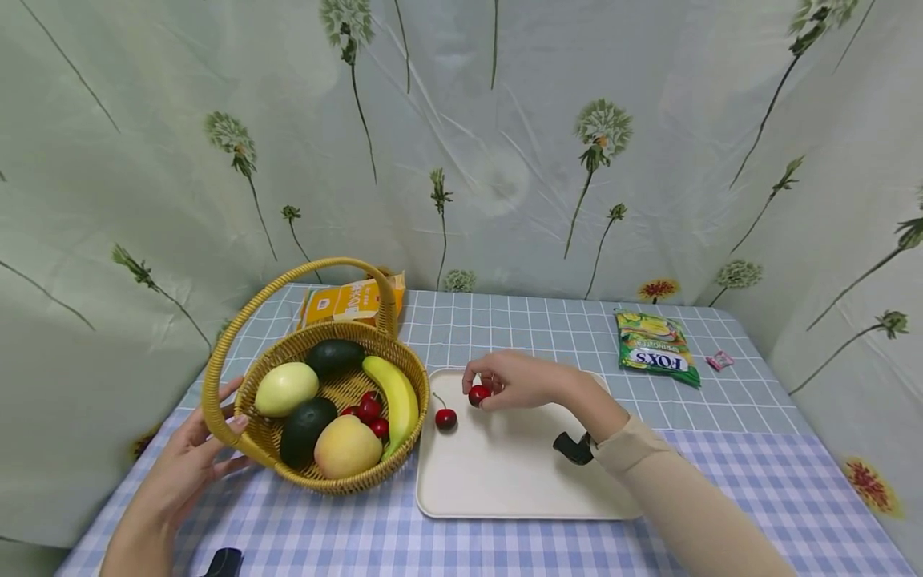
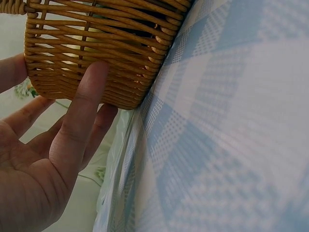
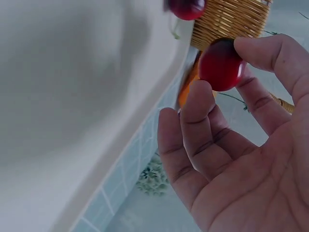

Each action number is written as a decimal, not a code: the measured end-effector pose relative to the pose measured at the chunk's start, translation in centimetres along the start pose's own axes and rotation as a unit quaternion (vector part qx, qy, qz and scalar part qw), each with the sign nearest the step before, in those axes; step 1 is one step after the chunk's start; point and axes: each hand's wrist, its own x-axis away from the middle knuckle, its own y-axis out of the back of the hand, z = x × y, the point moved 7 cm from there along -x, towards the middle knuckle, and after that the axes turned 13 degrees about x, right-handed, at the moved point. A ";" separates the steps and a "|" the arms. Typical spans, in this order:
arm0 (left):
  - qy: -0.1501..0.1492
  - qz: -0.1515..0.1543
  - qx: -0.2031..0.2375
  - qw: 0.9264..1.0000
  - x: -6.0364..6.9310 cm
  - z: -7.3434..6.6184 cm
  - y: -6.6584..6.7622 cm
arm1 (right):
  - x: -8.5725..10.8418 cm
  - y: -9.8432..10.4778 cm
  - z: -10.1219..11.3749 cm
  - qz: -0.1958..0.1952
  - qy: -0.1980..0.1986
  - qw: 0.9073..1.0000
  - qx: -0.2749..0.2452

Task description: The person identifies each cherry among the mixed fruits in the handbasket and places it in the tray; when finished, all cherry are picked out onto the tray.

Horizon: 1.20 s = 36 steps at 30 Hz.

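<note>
- Right hand (image 1: 515,381): a cherry (image 1: 479,395) is pinched between the thumb and fingers, over the upper left part of the cream tray (image 1: 519,489), at the centre of the frame. Whether the tray is touched by it cannot be told.
- Left hand (image 1: 189,461): the fingers are spread and extended at the wicker basket (image 1: 332,486), left of centre in the frame; no grasp is formed, and firm contact cannot be confirmed.
- Slip hazard: the smooth, rounded fruit could be squeezed out if the pinch is uneven or over-tightened.
- Rolling hazard: the stemmed cherry (image 1: 445,419), at the tray's left end, could be set rolling if brushed.
- Collision hazard: the basket's rim or the banana (image 1: 395,393) could be struck if the right hand is moved left too low.
- Tipping hazard: the basket could be shifted if pushed by the left hand.
</note>
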 end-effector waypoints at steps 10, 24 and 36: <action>-0.002 0.002 -0.001 1.000 0.0 0.1 0.0 | 0.6 -2.3 -0.5 0.014 0.001 0.999 -0.029; -0.001 0.004 -0.009 1.000 0.0 0.1 0.0 | -0.1 -3.7 -0.6 0.026 -0.010 1.000 -0.013; 0.002 0.000 -0.006 1.000 -0.1 0.2 0.2 | -0.1 -3.6 -0.4 0.024 -0.008 1.000 -0.008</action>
